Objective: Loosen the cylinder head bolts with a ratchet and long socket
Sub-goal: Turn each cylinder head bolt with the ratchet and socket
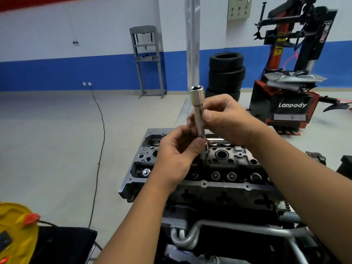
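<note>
**Socket up in the air, head bolts below**

You hold the long socket [198,113] in front of you with both hands, above the cylinder head [224,164]. Its long axis stands nearly upright, leaning slightly, with the open hex end pointing up and away from the engine. Your right hand [226,121] pinches the middle of the socket between thumb and fingers [210,117]; your left hand [176,155] is closed around the lower end, thumb against the chrome. Something thin and metal runs on below the socket, but whether it is the ratchet or an extension I cannot tell; your left palm hides it.

The cylinder head lies straight below and a little beyond your hands, its long side running left to right across the view. The bolt wells sit along its middle, so the work is down from your fingers, not sideways. As held, the socket's open end faces the wrong way for those bolts, so my judgement is that the tool needs turning over before it goes down. Your left hand is the lower one and nearer the head.
</note>
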Demonstrator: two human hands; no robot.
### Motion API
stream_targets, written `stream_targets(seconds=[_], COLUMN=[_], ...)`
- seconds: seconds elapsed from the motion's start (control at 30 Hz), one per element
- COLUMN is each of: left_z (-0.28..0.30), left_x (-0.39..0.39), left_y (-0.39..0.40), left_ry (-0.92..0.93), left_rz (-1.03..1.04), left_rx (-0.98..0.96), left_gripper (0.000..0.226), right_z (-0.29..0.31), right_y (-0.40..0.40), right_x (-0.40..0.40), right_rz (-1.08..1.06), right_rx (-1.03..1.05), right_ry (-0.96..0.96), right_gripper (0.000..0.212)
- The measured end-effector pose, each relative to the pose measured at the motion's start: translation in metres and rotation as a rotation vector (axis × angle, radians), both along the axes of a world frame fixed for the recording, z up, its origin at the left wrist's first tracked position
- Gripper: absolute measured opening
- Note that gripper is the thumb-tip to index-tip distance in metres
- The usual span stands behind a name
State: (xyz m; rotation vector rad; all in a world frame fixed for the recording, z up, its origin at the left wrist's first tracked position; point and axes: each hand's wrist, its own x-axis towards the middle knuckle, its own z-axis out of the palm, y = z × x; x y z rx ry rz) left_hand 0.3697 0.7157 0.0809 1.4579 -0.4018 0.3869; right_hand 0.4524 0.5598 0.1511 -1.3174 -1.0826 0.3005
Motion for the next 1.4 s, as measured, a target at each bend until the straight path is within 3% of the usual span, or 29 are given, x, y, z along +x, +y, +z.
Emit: stream_targets(seconds=[0.07,0.17,0.27,0.57,0.7,0.77,0.9,1.07,1.27,1.4], left_z=[-0.001,0.000,-0.001,-0.002,-0.003,-0.002,-0.006,-0.004,-0.006,-0.007], left_x=[0.001,0.001,0.003,0.003,0.004,0.004,0.005,0.003,0.004,0.005], left_y=[0.001,0.007,0.013,0.008,0.010,0.012,0.010,0.008,0.014,0.013], left_ry=[0.003,0.031,0.073,-0.007,0.114,0.148,0.031,0.038,0.066,0.049], left_rz=[-0.034,-0.114,-0.194,-0.207,-0.273,-0.284,-0.158,-0.099,-0.281,-0.218], left_rx=[0.006,0.075,0.077,0.019,0.008,0.025,0.111,0.097,0.097,0.026], left_gripper=[0.028,0.025,0.026,0.027,0.021,0.027,0.019,0.023,0.022,0.027], right_z=[0.000,0.004,-0.001,-0.041,-0.051,-0.058,-0.060,-0.061,-0.067,-0.067], right_y=[0.000,0.000,-0.001,0.019,0.036,0.043,0.039,0.039,0.041,0.046], right_x=[-0.006,-0.015,-0.024,-0.059,-0.066,-0.067,-0.073,-0.076,-0.075,-0.074], right_rz=[-0.001,-0.069,-0.149,-0.421,-0.614,-0.730,-0.653,-0.614,-0.781,-0.782], right_rx=[-0.014,-0.019,-0.032,0.311,0.319,0.312,0.400,0.461,0.344,0.300], right_ry=[-0.012,-0.035,-0.051,0.250,0.268,0.286,0.341,0.347,0.163,0.105], right_gripper=[0.035,0.020,0.023,0.032,0.021,0.025,0.027,0.014,0.004,0.013])
